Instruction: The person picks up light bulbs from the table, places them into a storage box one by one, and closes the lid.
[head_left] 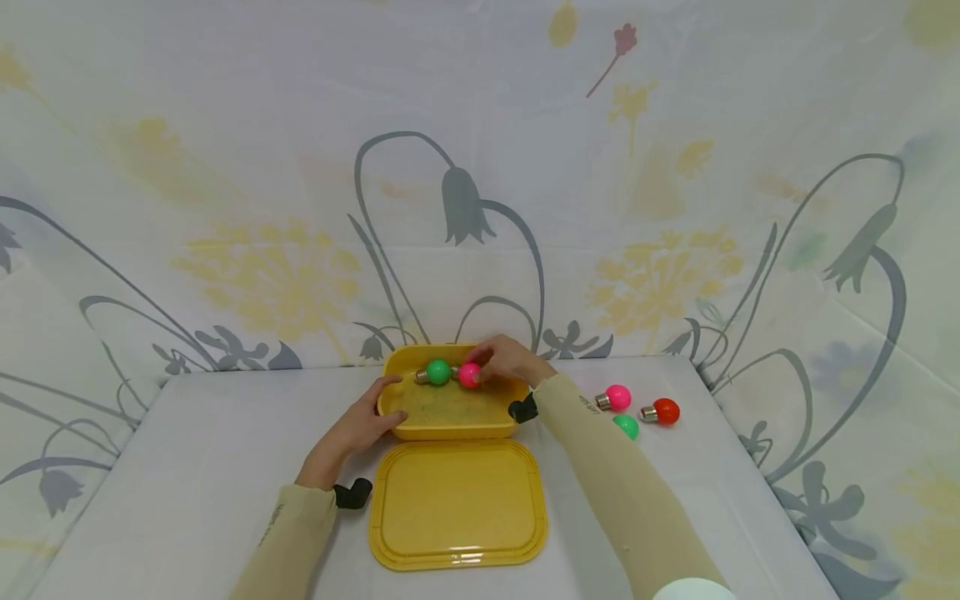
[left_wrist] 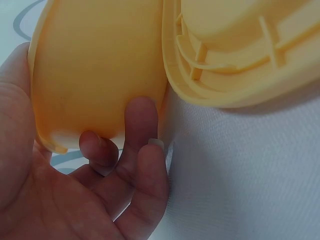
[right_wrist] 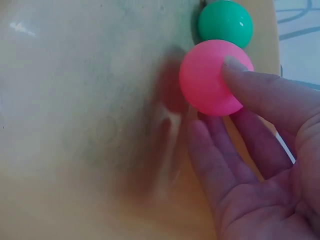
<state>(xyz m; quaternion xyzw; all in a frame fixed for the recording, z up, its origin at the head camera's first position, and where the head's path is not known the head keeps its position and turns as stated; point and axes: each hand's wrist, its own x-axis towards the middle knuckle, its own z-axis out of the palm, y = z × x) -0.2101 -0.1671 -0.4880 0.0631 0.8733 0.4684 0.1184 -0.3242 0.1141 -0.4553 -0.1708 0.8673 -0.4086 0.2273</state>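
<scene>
A yellow plastic box (head_left: 454,432) stands near the back of the table, its inside facing up. My left hand (head_left: 360,427) grips its left end, with fingers against the outer wall in the left wrist view. Inside the box, my right hand (head_left: 506,358) pinches a pink light bulb (right_wrist: 207,77) between thumb and fingers. A green light bulb (head_left: 438,372) lies in the box along the back wall, its metal base pointing left. The pink bulb's base points toward the green bulb's round end.
A yellow lid (head_left: 459,504) lies directly in front of the box. Right of my right forearm are another pink bulb (head_left: 618,397), a red bulb (head_left: 667,411) and a second green bulb (head_left: 626,427), partly hidden by the sleeve. A flower-printed cloth (head_left: 480,275) hangs behind the table.
</scene>
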